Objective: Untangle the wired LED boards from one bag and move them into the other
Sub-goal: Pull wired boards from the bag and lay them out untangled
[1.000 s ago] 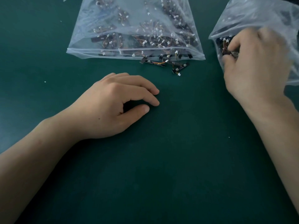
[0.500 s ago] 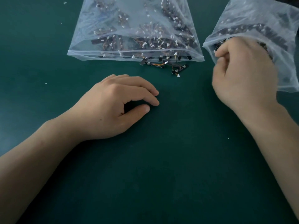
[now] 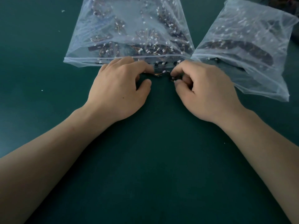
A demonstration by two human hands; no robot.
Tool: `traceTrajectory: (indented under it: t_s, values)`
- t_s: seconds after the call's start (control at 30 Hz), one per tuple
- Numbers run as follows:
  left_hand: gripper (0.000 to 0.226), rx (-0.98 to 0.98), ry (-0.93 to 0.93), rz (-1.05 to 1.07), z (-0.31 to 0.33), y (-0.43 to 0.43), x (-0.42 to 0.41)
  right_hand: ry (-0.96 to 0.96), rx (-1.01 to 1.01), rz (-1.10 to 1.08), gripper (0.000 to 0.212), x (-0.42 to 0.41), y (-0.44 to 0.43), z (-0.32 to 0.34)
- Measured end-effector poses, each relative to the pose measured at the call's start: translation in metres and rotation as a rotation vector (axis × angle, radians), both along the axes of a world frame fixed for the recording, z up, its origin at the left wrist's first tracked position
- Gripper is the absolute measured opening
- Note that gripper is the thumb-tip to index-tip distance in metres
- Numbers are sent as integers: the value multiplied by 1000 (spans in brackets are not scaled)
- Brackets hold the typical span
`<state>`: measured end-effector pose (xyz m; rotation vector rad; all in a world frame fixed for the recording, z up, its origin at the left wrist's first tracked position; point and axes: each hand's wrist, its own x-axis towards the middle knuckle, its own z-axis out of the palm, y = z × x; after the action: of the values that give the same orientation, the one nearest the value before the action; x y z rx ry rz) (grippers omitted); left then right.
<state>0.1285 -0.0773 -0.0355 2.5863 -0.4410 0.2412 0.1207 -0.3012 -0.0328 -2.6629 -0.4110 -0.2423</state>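
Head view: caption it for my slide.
Left hand touches and right hand pinches small dark wired LED boards at the mouth of the middle clear plastic bag.

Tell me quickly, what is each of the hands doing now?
Left hand: fingers lie on the loose LED boards; whether it grips them cannot be told.
Right hand: closed, pinching one wired board.

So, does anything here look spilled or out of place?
A few LED boards lie spilled on the table outside the left bag; the right hand pinches one, the left hand touches others.
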Motion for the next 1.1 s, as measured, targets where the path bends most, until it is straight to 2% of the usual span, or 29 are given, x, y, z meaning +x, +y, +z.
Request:
traceTrajectory:
  t_s: [0.2, 0.3, 0.47, 0.7, 0.77, 0.87, 0.97, 1.1]
  values:
    - [8, -83, 26, -68, 2, 8, 0, 14, 47, 33, 5, -2, -2, 0]
    - [5, -75, 67, -137, 5, 12, 0, 1, 70, 34, 13, -4, -2, 0]
    - [20, -56, 72, -177, 4, 14, -2, -50, 26, -93, 35, -3, -4, -6]
    - [26, -53, 64, -123, 4, 11, -5, -7, 107, -58, 4, 0, -5, -3]
    - [30, -66, 66, -118, 4, 11, -5, 10, 130, -68, 5, 1, -6, -4]
    - [34, -46, 58, -94, 3, 9, -6, 19, 128, -74, 16, 2, -7, -6]
    - [39, -14, 60, -75, 3, 10, -7, 23, 143, -77, 13, 2, -7, -5]
    - [42, -8, 98, -125, 8, 10, -8, 46, 137, 38, 13, -1, -5, -2]
